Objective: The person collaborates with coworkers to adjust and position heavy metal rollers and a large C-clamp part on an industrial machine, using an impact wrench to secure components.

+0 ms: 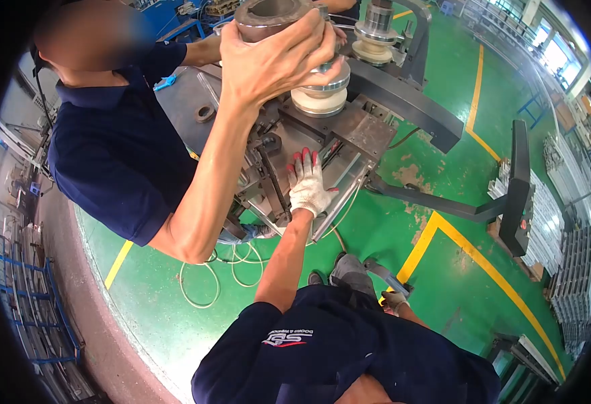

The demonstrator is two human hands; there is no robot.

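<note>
My left hand (309, 185), in a white glove with red fingertips, lies palm down with fingers stretched on the metal bed (343, 172) of a bending machine. It holds nothing. Just beyond it stands a cream roller (319, 102) with steel rings on a shaft. My right hand (395, 302), gloved too, hangs low at my right side beside a grey metal part (384, 275); its fingers are too small and partly hidden to read. Above the roller, a co-worker's bare hand (278, 57) grips a thick steel sleeve (268, 17).
The co-worker in a navy shirt (107, 148) stands close on the left. A second roller (374, 50) is farther back. A black machine arm (410, 101) juts right, and a jointed arm (444, 200) reaches over the green floor. A loose hose (201, 303) coils below. Metal profiles (572, 283) are stacked at right.
</note>
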